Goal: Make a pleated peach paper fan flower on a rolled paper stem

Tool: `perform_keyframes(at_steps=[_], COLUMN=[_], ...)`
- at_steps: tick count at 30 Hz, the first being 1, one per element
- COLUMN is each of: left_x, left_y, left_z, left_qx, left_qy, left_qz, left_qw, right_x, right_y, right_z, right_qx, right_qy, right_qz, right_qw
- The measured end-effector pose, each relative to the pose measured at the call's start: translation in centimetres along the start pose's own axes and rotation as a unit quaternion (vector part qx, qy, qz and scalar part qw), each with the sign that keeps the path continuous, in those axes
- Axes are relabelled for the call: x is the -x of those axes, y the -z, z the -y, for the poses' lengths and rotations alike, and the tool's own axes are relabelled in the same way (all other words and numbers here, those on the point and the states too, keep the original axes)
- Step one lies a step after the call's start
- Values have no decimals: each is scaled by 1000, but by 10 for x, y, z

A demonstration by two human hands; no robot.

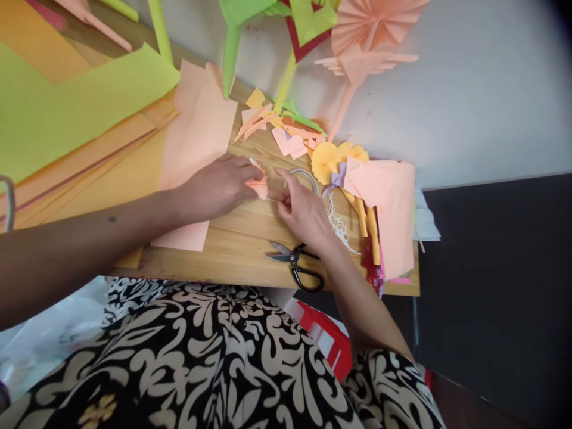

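Left hand (pixel 223 183) pinches pleated paper (pixel 258 185)

The small peach paper sits at the left fingertips, between the two hands, above the bare wood of the table (pixel 243 238). The right hand (pixel 304 210) is just beside it, fingers curled and thumb near the index finger; whether it grips anything, I cannot tell. A white ring (pixel 308 173) shows just behind the right hand. Scissors (pixel 292 257) lie near the table's front edge, blades apart. White strands (pixel 338 225) lie right of that hand, and a peach sheet (pixel 201 113) lies partly under the left forearm.
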State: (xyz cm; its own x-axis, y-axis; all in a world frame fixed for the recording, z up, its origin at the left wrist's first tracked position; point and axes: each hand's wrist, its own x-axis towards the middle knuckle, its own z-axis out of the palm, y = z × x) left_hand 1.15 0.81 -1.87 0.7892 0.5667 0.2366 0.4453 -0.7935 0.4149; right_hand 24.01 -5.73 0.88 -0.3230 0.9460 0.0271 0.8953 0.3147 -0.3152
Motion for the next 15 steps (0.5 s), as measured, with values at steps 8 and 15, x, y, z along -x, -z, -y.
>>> perform_keyframes(at_steps=[8, 15], left_x=[0, 1], left_y=[2, 1], left_z=[-1, 0], left_qx=[-20, -18], left_qy=[-18, -20], left_qz=[12, -7], left_qw=[1000, 1000], right_x=[8, 8], right_y=[14, 22], right_z=[-7, 5], right_qx=[-32, -377], right_qy=[-37, -220], right_qz=[0, -52], right_qw=[999, 898])
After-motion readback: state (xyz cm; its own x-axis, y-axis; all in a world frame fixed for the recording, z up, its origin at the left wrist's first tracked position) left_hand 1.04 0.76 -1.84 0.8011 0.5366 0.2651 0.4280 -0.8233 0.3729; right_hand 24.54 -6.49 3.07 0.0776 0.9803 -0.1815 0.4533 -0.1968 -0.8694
